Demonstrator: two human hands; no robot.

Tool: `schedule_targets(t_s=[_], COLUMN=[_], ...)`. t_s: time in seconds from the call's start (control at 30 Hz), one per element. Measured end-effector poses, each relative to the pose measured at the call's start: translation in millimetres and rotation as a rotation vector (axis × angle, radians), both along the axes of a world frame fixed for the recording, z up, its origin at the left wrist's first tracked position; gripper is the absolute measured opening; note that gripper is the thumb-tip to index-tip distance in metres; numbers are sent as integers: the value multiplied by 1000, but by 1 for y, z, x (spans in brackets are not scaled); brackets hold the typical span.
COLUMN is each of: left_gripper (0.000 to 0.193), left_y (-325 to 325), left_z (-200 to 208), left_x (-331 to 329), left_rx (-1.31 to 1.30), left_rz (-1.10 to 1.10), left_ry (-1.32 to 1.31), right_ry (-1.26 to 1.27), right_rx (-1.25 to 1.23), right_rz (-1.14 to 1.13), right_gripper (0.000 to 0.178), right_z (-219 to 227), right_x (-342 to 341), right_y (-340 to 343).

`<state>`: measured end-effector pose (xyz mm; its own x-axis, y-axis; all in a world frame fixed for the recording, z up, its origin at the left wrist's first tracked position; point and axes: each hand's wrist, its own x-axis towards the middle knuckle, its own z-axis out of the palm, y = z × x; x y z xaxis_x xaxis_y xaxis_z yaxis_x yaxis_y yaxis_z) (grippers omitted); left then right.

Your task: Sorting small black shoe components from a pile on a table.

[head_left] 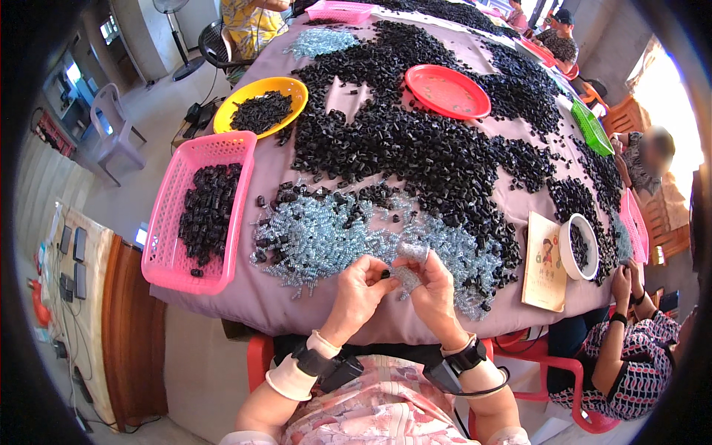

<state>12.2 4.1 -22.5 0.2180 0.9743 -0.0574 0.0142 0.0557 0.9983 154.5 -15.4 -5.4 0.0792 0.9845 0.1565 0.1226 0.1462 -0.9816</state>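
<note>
Over the table's near edge, my left hand (359, 288) pinches a small black plastic piece (385, 274) between thumb and fingertips. Close beside it, my right hand (433, 288) is closed, its fingers bent toward the left hand. A greyish, shiny wrap (413, 253) covers part of its thumb or fingers; what its fingertips grip is too small to make out. Just beyond both hands spreads a heap of small clear bluish plastic pieces (315, 241). Behind that lies a wide heap of small black plastic pieces (386, 148).
At left stand a pink basket (154, 241) of black parts and a yellow tray (299, 93). Farther back is a red tray (445, 89). To the right are a booklet (544, 263), a white bowl (566, 252) and a seated person (619, 348).
</note>
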Motion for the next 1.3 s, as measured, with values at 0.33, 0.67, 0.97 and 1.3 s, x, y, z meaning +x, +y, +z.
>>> schedule_targets(t_s=[0.33,0.67,0.97,1.3], left_gripper=[13,12,12,29], left_y=[-2,-3,-3,-5], left_z=[7,-3,10,6], left_x=[1,-2,-8,-14], left_rx=[-71,-112,-247,-194], left_rz=[-22,-15,-33,-88], left_ry=[-3,-111,-172,-148], right_ry=[-430,-553,-411,-994], right_rx=[222,268,287,286], right_rz=[50,52,75,-51], right_gripper=[32,28,24,20], right_z=[10,17,32,-5], right_x=[3,-1,-1,15], right_y=[-1,1,17,92])
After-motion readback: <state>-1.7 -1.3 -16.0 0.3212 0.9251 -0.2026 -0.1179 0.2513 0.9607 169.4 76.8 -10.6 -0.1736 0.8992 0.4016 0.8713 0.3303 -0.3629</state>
